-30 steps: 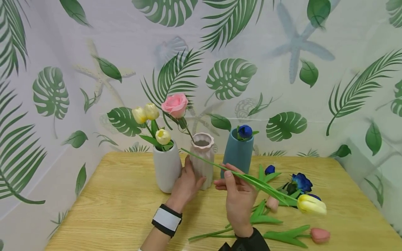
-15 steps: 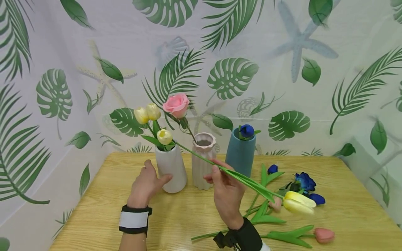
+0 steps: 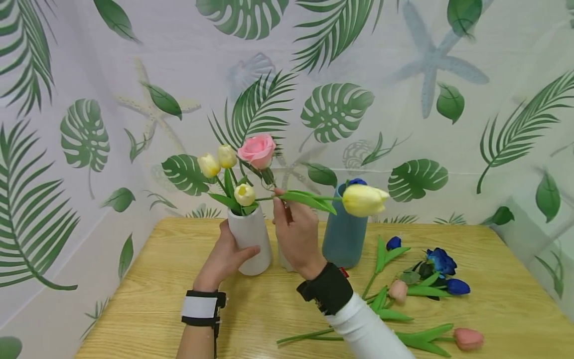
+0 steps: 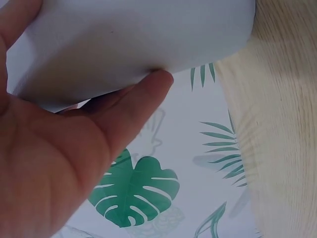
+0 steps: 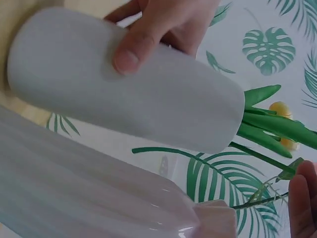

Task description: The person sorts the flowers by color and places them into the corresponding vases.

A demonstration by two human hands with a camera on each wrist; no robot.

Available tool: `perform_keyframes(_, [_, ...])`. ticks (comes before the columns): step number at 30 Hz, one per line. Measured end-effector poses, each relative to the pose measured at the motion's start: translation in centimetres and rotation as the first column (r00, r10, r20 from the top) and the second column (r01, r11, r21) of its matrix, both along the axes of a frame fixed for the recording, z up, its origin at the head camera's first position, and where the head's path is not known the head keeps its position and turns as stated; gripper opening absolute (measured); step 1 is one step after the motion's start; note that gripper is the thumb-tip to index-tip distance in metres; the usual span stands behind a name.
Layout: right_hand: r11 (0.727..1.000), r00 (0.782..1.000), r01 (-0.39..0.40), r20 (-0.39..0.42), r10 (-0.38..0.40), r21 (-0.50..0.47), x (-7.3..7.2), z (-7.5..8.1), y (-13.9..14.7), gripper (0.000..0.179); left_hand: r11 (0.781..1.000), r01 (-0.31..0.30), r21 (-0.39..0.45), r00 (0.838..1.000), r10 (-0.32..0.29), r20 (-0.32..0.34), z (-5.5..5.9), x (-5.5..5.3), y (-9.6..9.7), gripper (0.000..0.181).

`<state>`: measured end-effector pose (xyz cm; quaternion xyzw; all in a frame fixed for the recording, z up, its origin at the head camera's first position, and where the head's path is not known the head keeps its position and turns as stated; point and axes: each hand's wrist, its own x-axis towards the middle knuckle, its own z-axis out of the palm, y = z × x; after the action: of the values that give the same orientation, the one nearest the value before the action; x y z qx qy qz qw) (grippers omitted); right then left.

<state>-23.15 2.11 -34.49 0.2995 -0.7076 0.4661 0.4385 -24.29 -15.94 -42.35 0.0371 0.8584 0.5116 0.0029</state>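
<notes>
My left hand (image 3: 222, 260) grips the white vase (image 3: 255, 239), thumb across its front and fingers behind, as the right wrist view also shows. Several pale yellow tulips (image 3: 226, 157) stand in that vase. My right hand (image 3: 299, 235) pinches the stem of another yellow tulip (image 3: 364, 201), which lies nearly level with its bloom to the right. Its stem end reaches the white vase's mouth; how deep it sits I cannot tell. A ribbed pinkish vase (image 5: 99, 183) stands beside the white one, mostly hidden behind my right hand in the head view. It holds a pink rose (image 3: 257, 151).
The blue vase (image 3: 344, 242) stands to the right with a blue flower (image 3: 357, 181) in it, partly covered by the tulip bloom. Loose blue flowers (image 3: 441, 262) and pink tulips (image 3: 468, 338) lie on the wooden table (image 3: 148, 299). A leaf-patterned cloth (image 3: 278, 30) hangs behind.
My left hand has gone from beside the pinkish vase to the white vase's left side and taken hold of it. My right hand has moved up and left, bringing the tulip's stem to that vase.
</notes>
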Motion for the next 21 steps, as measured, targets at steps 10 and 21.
perform_keyframes(10, [0.79,0.895,-0.072,0.39,-0.219,0.608,-1.9,3.0,-2.3,0.022,0.999,0.039,0.014,0.999,-0.039,-0.02,0.1,0.2,0.0,0.101])
perform_keyframes(21, [0.798,0.872,-0.219,0.479,-0.099,0.562,-0.4,-0.2,-0.9,0.041,0.999,0.025,-0.022,0.999,-0.026,-0.026,0.1,0.0,0.2,0.101])
